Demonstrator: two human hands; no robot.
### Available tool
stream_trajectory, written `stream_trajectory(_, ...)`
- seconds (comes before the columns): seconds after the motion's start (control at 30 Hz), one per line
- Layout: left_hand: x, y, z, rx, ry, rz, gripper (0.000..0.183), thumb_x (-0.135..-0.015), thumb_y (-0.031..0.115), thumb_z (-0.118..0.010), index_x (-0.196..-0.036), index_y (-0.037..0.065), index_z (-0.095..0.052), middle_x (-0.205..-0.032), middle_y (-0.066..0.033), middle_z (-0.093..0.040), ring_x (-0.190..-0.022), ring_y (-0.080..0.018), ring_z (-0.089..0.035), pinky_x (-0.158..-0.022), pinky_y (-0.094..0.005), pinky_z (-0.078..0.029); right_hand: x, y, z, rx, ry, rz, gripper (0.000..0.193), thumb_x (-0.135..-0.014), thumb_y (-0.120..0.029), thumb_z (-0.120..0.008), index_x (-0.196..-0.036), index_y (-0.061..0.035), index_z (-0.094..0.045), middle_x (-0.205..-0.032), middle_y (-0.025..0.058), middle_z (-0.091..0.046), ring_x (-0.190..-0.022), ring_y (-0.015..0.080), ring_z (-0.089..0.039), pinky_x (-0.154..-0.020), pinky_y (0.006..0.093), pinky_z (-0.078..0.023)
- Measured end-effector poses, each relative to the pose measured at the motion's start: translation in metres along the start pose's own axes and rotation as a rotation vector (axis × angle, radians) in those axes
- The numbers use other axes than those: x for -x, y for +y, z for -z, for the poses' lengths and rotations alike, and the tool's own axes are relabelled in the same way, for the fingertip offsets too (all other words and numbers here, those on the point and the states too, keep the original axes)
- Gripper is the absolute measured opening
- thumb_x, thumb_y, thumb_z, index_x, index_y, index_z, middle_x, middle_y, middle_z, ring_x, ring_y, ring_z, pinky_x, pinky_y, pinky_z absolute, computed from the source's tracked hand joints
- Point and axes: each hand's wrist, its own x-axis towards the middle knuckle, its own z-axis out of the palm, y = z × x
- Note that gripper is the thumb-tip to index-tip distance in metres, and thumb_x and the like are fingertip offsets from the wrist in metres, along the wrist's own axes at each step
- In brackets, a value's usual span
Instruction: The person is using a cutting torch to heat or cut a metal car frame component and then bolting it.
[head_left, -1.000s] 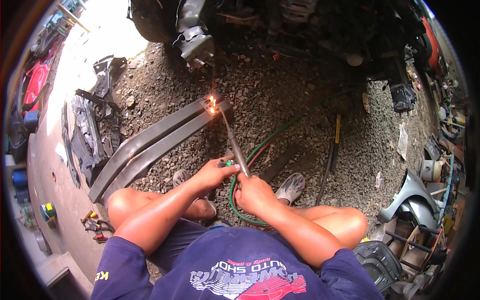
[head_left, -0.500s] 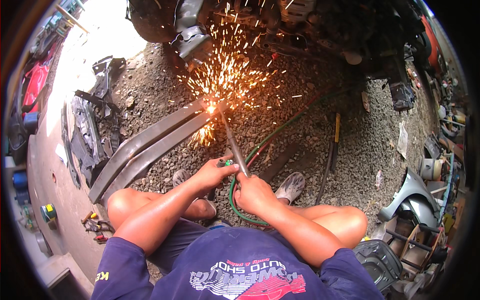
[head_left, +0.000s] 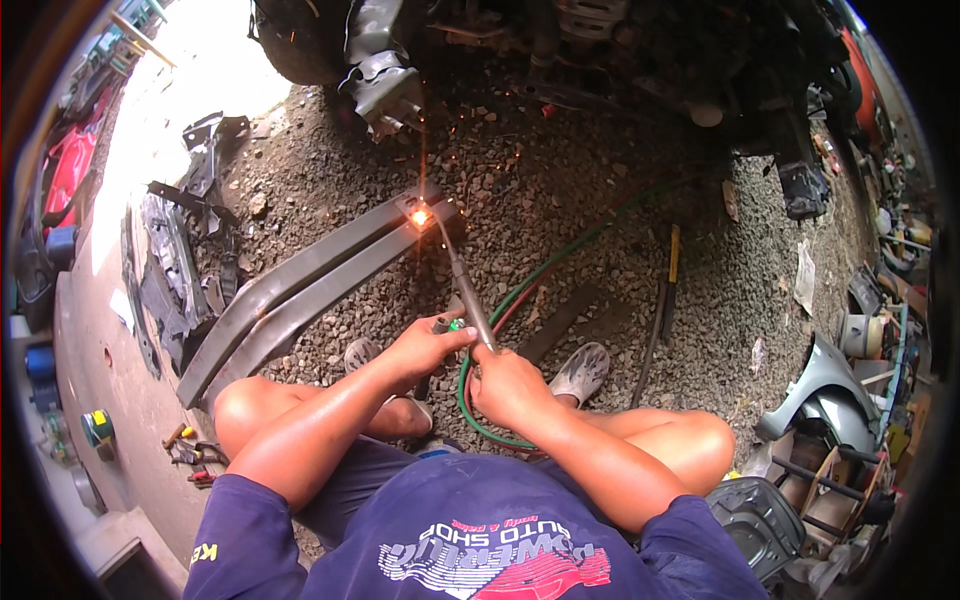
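Observation:
A cutting torch (head_left: 467,285) slants away from me, its tip beside a glowing orange spot (head_left: 420,217) near the far end of two long grey metal rails. The rails, one (head_left: 280,275) on the left and one (head_left: 325,292) on the right, lie side by side on the gravel. My right hand (head_left: 508,388) is wrapped round the torch handle. My left hand (head_left: 425,352) is closed at the torch's side by a small green knob (head_left: 457,324); its thumb touches the torch body. A green hose (head_left: 540,272) and a red hose (head_left: 512,318) run beside it.
A vehicle's dark underside (head_left: 640,60) overhangs the far side, with a bent grey metal part (head_left: 385,85) hanging from it. Scrap panels (head_left: 175,270) lie left. A yellow-handled tool (head_left: 675,255) rests right, near a grey fender (head_left: 820,385). Hand tools (head_left: 195,455) lie lower left.
The large spray of sparks has died down to a few specks and a thin orange streak above the glowing spot. My hands and the torch have hardly moved.

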Motion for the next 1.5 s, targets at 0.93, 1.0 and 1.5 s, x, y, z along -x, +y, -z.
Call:
stream_trajectory(0.93, 0.007, 0.009, -0.003, 0.023, -0.006, 0.004, 0.072, -0.107, 0.043, -0.076, -0.17, 0.017, -0.052, -0.112, 0.0021, -0.07, -0.086, -0.0087, -0.054, -0.068, -0.0288, -0.045, 0.001, 0.0, 0.0, -0.008, -0.008, -0.008, 0.039, -0.1, -0.018, -0.067, -0.134, -0.0004, -0.063, -0.112, 0.0335, -0.075, -0.108, 0.0518, -0.075, -0.096, 0.0611, -0.06)
stream_trajectory(1.0, 0.008, 0.009, -0.004, 0.014, 0.002, 0.0, 0.073, -0.107, 0.043, -0.076, -0.17, 0.016, -0.052, -0.11, 0.0023, -0.069, -0.085, -0.0085, -0.053, -0.067, -0.0287, -0.045, 0.0, 0.002, -0.001, -0.007, -0.009, -0.012, 0.04, -0.1, -0.018, -0.067, -0.135, -0.0005, -0.063, -0.113, 0.0334, -0.075, -0.108, 0.0519, -0.075, -0.097, 0.0609, -0.06)
stream_trajectory(1.5, 0.005, 0.01, -0.002, 0.022, -0.016, 0.028, 0.07, -0.108, 0.044, -0.075, -0.169, 0.018, -0.053, -0.11, 0.0031, -0.068, -0.091, -0.0092, -0.056, -0.071, -0.0294, -0.045, -0.001, 0.001, 0.004, -0.016, -0.017, -0.001, 0.044, -0.097, -0.019, -0.068, -0.137, 0.0012, -0.063, -0.112, 0.0337, -0.075, -0.108, 0.0509, -0.076, -0.098, 0.0591, -0.061)
